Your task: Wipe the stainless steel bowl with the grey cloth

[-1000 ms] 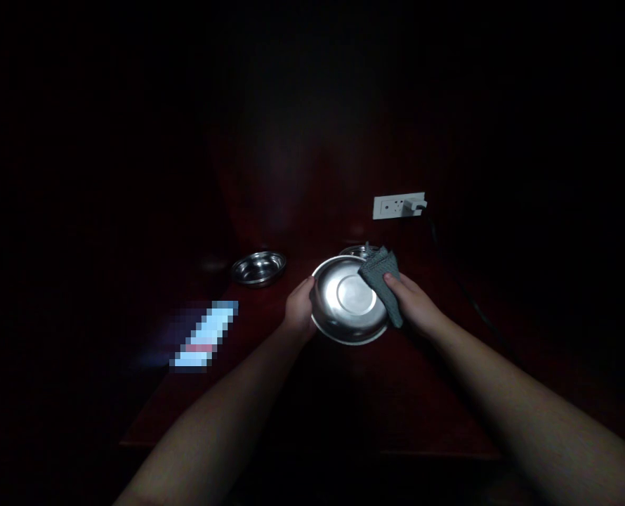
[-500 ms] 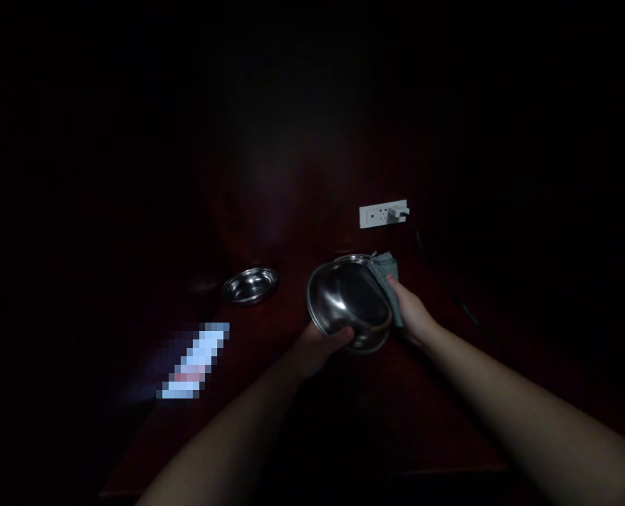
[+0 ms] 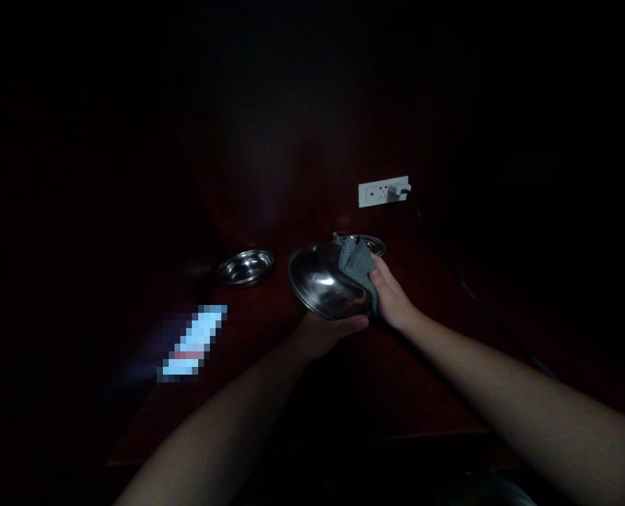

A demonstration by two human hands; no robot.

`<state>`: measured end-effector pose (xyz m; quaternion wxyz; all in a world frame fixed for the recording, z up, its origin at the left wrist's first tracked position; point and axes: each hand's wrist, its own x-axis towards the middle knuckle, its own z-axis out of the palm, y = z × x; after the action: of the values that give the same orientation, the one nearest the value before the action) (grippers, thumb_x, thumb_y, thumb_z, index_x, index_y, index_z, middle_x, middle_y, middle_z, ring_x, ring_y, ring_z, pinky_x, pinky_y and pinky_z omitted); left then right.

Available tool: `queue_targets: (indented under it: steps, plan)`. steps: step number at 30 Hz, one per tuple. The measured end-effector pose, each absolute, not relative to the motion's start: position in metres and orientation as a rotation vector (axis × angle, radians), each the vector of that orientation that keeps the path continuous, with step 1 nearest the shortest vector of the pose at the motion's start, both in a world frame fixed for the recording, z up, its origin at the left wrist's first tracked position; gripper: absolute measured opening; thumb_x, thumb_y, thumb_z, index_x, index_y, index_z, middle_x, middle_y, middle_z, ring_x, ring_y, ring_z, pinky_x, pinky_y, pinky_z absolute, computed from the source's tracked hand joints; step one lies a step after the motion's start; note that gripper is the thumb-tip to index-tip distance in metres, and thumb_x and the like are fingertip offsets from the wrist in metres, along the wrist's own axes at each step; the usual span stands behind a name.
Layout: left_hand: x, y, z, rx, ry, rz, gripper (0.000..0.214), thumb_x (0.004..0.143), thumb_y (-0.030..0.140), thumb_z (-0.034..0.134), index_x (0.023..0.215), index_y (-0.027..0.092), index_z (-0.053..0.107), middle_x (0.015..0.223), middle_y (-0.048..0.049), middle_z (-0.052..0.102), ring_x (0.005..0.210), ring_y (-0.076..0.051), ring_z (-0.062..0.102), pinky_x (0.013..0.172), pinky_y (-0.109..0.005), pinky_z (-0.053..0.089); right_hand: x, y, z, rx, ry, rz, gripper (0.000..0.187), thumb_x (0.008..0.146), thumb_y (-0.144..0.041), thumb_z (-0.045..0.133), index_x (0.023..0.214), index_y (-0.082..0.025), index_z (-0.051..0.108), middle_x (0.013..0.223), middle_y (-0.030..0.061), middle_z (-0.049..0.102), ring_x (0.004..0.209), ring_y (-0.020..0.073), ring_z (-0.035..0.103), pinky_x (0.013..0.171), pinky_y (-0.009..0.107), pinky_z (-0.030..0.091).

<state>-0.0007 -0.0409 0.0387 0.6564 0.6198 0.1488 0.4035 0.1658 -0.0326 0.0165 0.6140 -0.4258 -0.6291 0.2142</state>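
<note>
A shiny metal bowl (image 3: 323,281) is held tilted above the dark red table, its rounded outside facing me. My left hand (image 3: 326,336) grips it from below, the thumb along its lower edge and the other fingers hidden beneath. Against the bowl's right side my right hand (image 3: 391,292) presses a folded grey-green cloth (image 3: 357,263), with its fingers partly hidden behind the cloth. Behind the cloth, a second metal dish (image 3: 376,244) shows only its rim and part of its inside.
A shallow metal dish (image 3: 246,268) stands on the table (image 3: 260,330) to the left. Nearer me lies a bright pixelated rectangle (image 3: 194,344). A white wall socket (image 3: 383,191) holds a plug, whose dark cable (image 3: 465,284) runs down to the right. The surroundings are very dark.
The cloth and my right hand have moved left across the bowl's outer side. The bowl has turned a little and shifted left, and my left thumb now lies lower along its edge.
</note>
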Motion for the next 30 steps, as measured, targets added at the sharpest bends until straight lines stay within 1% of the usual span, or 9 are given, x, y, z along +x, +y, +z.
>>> queue_targets:
  steps: [4, 7, 11, 15, 18, 20, 23, 26, 30]
  plan:
    - [-0.001, -0.041, 0.037, 1.577, 0.342, 0.942, 0.043, 0.066, 0.019, 0.073, 0.108, 0.018, 0.063, 0.121, -0.0079, 0.06, 0.118, -0.025, 0.05, 0.107, -0.047, 0.029, 0.162, -0.034, 0.017, -0.939, -1.451, 0.434, 0.055, 0.088, -0.055, 0.033, 0.132, -0.022, 0.036, 0.132, 0.0081, 0.047, 0.123, 0.0231, 0.042, 0.106, 0.043, 0.03]
    - [0.001, -0.043, 0.034, 1.638, 0.362, 0.965, 0.037, 0.071, 0.023, 0.068, 0.108, 0.02, 0.064, 0.12, -0.0063, 0.061, 0.117, -0.024, 0.05, 0.108, -0.047, 0.028, 0.159, -0.038, 0.021, -0.894, -1.493, 0.362, 0.054, 0.089, -0.054, 0.033, 0.132, -0.022, 0.034, 0.132, 0.0085, 0.046, 0.123, 0.0227, 0.041, 0.106, 0.043, 0.03]
    - [0.008, -0.045, 0.03, 1.57, 0.388, 1.053, 0.03, 0.076, 0.028, 0.064, 0.105, 0.022, 0.066, 0.116, -0.0037, 0.063, 0.116, -0.022, 0.051, 0.109, -0.044, 0.028, 0.153, -0.044, 0.027, -0.886, -1.572, 0.242, 0.057, 0.089, -0.052, 0.034, 0.135, -0.02, 0.029, 0.136, 0.0113, 0.039, 0.126, 0.0235, 0.038, 0.107, 0.044, 0.029]
    - [0.015, -0.046, 0.027, 1.379, 0.377, 1.178, 0.037, 0.078, 0.035, 0.061, 0.112, 0.021, 0.061, 0.122, -0.0041, 0.059, 0.118, -0.022, 0.049, 0.107, -0.04, 0.03, 0.147, -0.048, 0.03, -0.93, -1.629, 0.127, 0.058, 0.088, -0.052, 0.034, 0.138, -0.022, 0.028, 0.142, 0.0104, 0.032, 0.132, 0.0251, 0.028, 0.11, 0.047, 0.023]
    - [0.015, -0.048, 0.026, 1.395, 0.362, 1.181, 0.045, 0.077, 0.035, 0.062, 0.119, 0.021, 0.056, 0.128, -0.0053, 0.055, 0.121, -0.021, 0.047, 0.108, -0.037, 0.029, 0.144, -0.048, 0.029, -0.973, -1.616, 0.087, 0.054, 0.089, -0.051, 0.032, 0.136, -0.024, 0.032, 0.144, 0.0082, 0.031, 0.134, 0.0242, 0.024, 0.111, 0.047, 0.02]
    - [0.014, -0.049, 0.025, 1.47, 0.337, 1.116, 0.049, 0.076, 0.031, 0.064, 0.122, 0.02, 0.054, 0.13, -0.0069, 0.053, 0.123, -0.021, 0.045, 0.108, -0.037, 0.03, 0.142, -0.046, 0.028, -0.995, -1.583, 0.102, 0.051, 0.09, -0.051, 0.03, 0.134, -0.025, 0.035, 0.143, 0.0074, 0.032, 0.134, 0.0231, 0.026, 0.111, 0.046, 0.021]
    - [0.013, -0.048, 0.024, 1.563, 0.312, 1.03, 0.061, 0.07, 0.025, 0.07, 0.127, 0.02, 0.048, 0.131, -0.0096, 0.051, 0.122, -0.024, 0.046, 0.104, -0.039, 0.035, 0.138, -0.045, 0.027, -1.02, -1.485, 0.173, 0.051, 0.091, -0.051, 0.025, 0.133, -0.024, 0.037, 0.14, 0.0076, 0.036, 0.131, 0.0215, 0.031, 0.111, 0.044, 0.023]
    - [0.011, -0.045, 0.026, 1.677, 0.335, 1.015, 0.065, 0.066, 0.025, 0.073, 0.125, 0.018, 0.047, 0.129, -0.0118, 0.053, 0.119, -0.026, 0.049, 0.1, -0.04, 0.039, 0.134, -0.044, 0.029, -1.025, -1.412, 0.271, 0.054, 0.09, -0.054, 0.023, 0.131, -0.022, 0.038, 0.136, 0.0081, 0.042, 0.128, 0.0211, 0.036, 0.109, 0.04, 0.026]
    - [0.004, -0.04, 0.03, 1.874, 0.38, 1.021, 0.065, 0.062, 0.027, 0.076, 0.12, 0.015, 0.049, 0.124, -0.0128, 0.056, 0.116, -0.027, 0.051, 0.098, -0.04, 0.041, 0.129, -0.045, 0.034, -1.049, -1.337, 0.425, 0.055, 0.089, -0.057, 0.023, 0.129, -0.023, 0.04, 0.133, 0.0067, 0.046, 0.127, 0.0215, 0.038, 0.107, 0.039, 0.029]
